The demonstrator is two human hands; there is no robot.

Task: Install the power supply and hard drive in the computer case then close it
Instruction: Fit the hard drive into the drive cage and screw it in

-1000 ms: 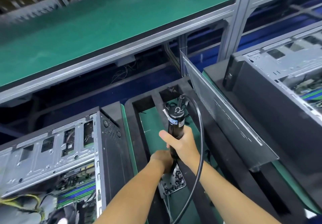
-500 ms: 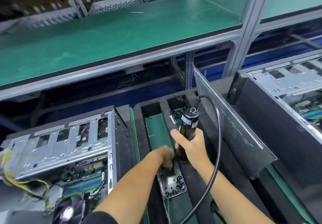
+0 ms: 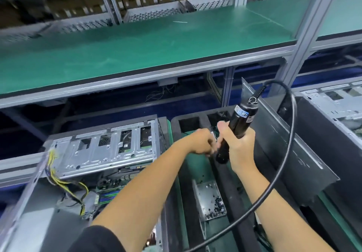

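**Black electric screwdriver gripped over screw tray**

At 8 o'clock, open grey metal computer case [image 3: 101, 149] lying on its side, yellow wire bundle [image 3: 64, 183] trailing from inside. Toward centre, left hand [image 3: 199, 144] curled by the tool's lower end, fingers pinched together; held item too small to tell. Just right, right hand [image 3: 238, 144] clamped round black cylindrical electric screwdriver [image 3: 234, 132], tilted, black cable [image 3: 282, 153] looping toward 5 o'clock. Below at 6 o'clock, small clear tray of dark screws [image 3: 210, 200]. At 3 o'clock, dark flat side panel [image 3: 290, 148] leaning upright.
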